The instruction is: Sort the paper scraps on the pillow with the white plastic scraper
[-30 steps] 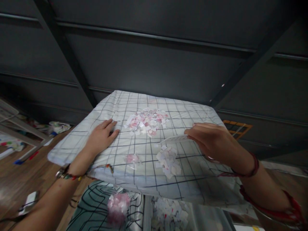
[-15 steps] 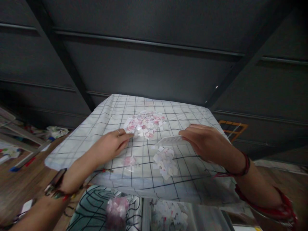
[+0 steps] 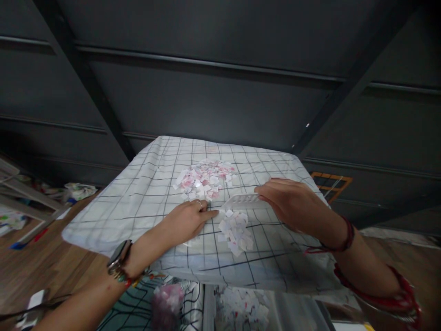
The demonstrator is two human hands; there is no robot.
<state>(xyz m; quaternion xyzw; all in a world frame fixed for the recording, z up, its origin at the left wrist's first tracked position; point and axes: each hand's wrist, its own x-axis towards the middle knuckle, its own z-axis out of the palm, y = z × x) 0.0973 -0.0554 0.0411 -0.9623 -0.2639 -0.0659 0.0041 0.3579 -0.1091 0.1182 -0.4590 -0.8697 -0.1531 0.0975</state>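
Observation:
My right hand (image 3: 287, 200) is closed around one end of a flat white slotted plastic piece (image 3: 243, 200), held just above the cloth. My left hand (image 3: 188, 220) lies low over the cloth, its index finger stretched toward the piece's left tip; small paper scraps lie near that fingertip. Just beyond the left hand spreads a larger heap of pink and white paper scraps (image 3: 206, 177). A smaller heap of mostly white scraps (image 3: 236, 233) sits on the near side of the slotted piece. The left hand mostly hides a clear packet (image 3: 188, 243).
A white checked cloth (image 3: 144, 197) covers the table. Below its near edge are a bag of pink material (image 3: 167, 299) and a clear container of paper scraps (image 3: 243, 308). A dark panelled wall (image 3: 200, 101) stands behind. A stepladder-like frame (image 3: 27, 202) is at left.
My left hand has moved right and nearer, from the large heap's edge to the slotted piece's tip, now covering most of the clear packet. The right hand has stayed nearly still.

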